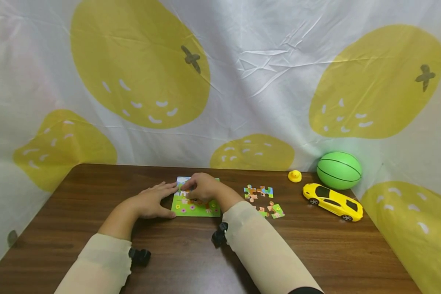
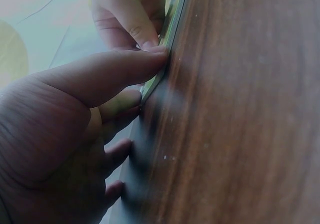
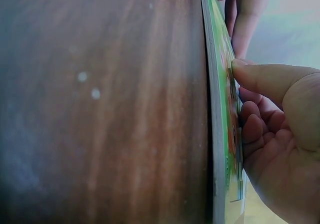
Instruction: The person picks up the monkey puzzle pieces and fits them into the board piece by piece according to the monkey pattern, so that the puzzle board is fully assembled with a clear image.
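A flat jigsaw puzzle board with a green, flowered picture lies on the table. My left hand is at its left side, fingers stretched toward the far corner and thumb at the near corner. In the left wrist view the left thumb rests at the board's edge. My right hand reaches over the board, its thumb and forefinger pinching a puzzle piece low against the picture; the fingers hide most of that piece. The right wrist view shows the other right-hand fingers curled close to the board's face.
Several loose puzzle pieces lie right of the board, partly behind the right forearm. Farther right are a yellow rubber duck, a green ball and a yellow toy car. A lemon-print curtain hangs behind the wooden table.
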Demonstrator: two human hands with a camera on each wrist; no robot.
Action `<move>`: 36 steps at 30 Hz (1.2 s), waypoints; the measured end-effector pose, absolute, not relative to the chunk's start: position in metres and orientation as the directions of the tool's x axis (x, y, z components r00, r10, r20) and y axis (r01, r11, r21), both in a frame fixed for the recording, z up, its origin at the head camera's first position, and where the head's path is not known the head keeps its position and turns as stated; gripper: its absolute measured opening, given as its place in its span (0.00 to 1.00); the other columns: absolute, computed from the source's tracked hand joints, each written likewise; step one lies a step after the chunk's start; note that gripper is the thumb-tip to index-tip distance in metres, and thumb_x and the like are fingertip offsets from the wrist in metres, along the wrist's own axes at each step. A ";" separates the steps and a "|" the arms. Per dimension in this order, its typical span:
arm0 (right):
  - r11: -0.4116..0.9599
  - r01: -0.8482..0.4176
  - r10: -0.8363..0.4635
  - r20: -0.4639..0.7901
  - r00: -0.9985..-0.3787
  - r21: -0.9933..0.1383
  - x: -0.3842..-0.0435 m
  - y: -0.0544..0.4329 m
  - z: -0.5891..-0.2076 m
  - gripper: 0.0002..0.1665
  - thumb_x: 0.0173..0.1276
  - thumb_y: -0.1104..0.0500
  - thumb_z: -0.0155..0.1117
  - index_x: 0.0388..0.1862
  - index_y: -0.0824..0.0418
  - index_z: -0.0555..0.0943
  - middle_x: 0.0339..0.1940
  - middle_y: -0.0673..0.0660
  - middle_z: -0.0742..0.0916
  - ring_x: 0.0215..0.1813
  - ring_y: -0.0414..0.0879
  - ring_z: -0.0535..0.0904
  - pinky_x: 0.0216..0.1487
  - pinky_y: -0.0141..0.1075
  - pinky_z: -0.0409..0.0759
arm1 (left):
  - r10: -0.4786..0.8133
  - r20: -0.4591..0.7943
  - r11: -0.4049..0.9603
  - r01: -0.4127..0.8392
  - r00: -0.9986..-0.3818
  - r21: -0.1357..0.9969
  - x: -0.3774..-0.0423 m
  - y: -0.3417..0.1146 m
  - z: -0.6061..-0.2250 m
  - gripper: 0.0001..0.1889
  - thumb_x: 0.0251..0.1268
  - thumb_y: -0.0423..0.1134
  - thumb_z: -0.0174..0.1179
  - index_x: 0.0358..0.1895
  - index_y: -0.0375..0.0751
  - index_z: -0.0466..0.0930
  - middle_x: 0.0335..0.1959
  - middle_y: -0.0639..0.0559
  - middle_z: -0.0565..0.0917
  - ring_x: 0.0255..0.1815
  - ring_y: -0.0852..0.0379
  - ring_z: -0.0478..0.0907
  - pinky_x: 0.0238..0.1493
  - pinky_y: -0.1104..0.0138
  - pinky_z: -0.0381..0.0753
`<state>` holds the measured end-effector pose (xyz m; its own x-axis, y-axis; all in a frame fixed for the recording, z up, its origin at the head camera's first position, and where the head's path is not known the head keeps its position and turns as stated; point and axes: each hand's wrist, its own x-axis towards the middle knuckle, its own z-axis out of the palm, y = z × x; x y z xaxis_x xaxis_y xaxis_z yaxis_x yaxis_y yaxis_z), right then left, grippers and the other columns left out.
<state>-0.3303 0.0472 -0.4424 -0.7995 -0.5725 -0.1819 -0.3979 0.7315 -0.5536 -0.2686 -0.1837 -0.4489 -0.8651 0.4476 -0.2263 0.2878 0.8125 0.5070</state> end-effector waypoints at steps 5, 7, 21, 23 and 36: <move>0.727 -0.402 -0.576 -0.177 -0.798 -0.556 -0.330 0.047 -0.442 0.18 0.76 0.54 0.72 0.63 0.49 0.90 0.58 0.51 0.87 0.53 0.43 0.81 0.58 0.39 0.82 | 0.451 -0.223 0.809 0.291 -0.864 0.511 -0.269 -0.184 -0.449 0.52 0.65 0.61 0.72 0.87 0.47 0.57 0.91 0.46 0.53 0.91 0.32 0.41 0.81 0.23 0.43; 0.722 -0.402 -0.581 -0.177 -0.794 -0.563 -0.330 0.046 -0.443 0.18 0.77 0.54 0.71 0.63 0.49 0.90 0.57 0.51 0.87 0.52 0.42 0.81 0.57 0.38 0.83 | 0.451 -0.223 0.808 0.290 -0.864 0.512 -0.268 -0.185 -0.448 0.52 0.65 0.61 0.72 0.87 0.47 0.57 0.91 0.45 0.53 0.91 0.32 0.41 0.81 0.23 0.43; 0.655 -0.374 -0.581 -0.122 -0.804 -0.656 -0.321 0.064 -0.434 0.21 0.79 0.51 0.68 0.68 0.51 0.86 0.56 0.51 0.91 0.55 0.42 0.86 0.59 0.42 0.86 | 0.445 -0.231 0.816 0.285 -0.865 0.503 -0.265 -0.185 -0.450 0.52 0.65 0.61 0.72 0.87 0.47 0.58 0.90 0.45 0.54 0.91 0.32 0.42 0.81 0.23 0.43; 0.610 -0.344 -0.579 -0.105 -0.809 -0.714 -0.318 0.074 -0.429 0.22 0.79 0.51 0.68 0.69 0.52 0.85 0.57 0.51 0.91 0.56 0.42 0.86 0.58 0.42 0.86 | 0.443 -0.234 0.817 0.282 -0.865 0.503 -0.266 -0.184 -0.449 0.52 0.65 0.62 0.72 0.87 0.48 0.58 0.91 0.46 0.53 0.91 0.32 0.41 0.82 0.23 0.43; 0.527 -0.282 -0.510 -0.033 -0.860 -0.802 -0.295 0.151 -0.414 0.25 0.78 0.50 0.69 0.70 0.51 0.84 0.54 0.51 0.91 0.55 0.43 0.85 0.53 0.36 0.84 | 0.446 -0.232 0.824 0.296 -0.864 0.483 -0.270 -0.182 -0.451 0.51 0.66 0.61 0.72 0.87 0.48 0.59 0.91 0.48 0.53 0.92 0.34 0.42 0.83 0.26 0.43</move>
<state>-0.2952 0.1514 -0.4141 -0.8597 -0.5097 -0.0335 -0.2815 0.5274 -0.8016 -0.2703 -0.1820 -0.4507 -0.8644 0.4462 -0.2317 0.2961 0.8243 0.4826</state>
